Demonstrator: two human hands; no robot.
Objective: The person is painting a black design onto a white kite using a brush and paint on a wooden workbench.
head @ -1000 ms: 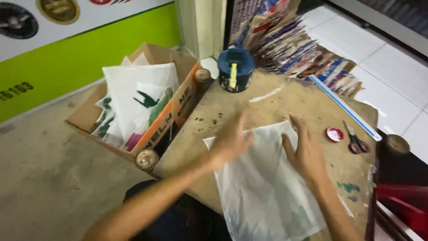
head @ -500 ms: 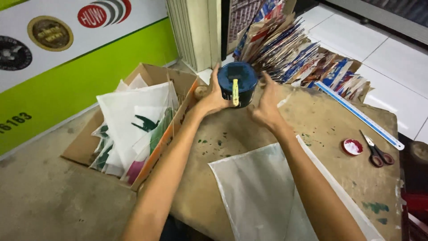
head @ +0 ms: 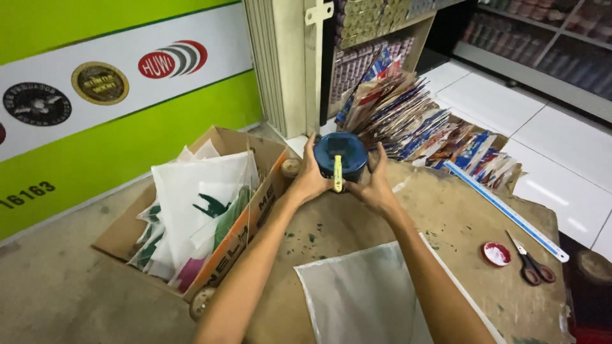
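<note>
At table's far edge, both hands (head: 312, 180) (head: 375, 186) grip blue tub (head: 340, 153).

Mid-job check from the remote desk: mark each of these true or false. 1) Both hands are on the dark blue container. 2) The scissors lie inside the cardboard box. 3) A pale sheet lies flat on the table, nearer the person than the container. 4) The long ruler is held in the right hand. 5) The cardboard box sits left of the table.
1) True: the left hand and right hand clasp the dark blue container from either side.
2) False: the scissors lie on the table, at its right, beside a small red lid.
3) True: the pale sheet lies flat there.
4) False: the ruler lies on the table, untouched.
5) True: the cardboard box holds white sheets.
</note>
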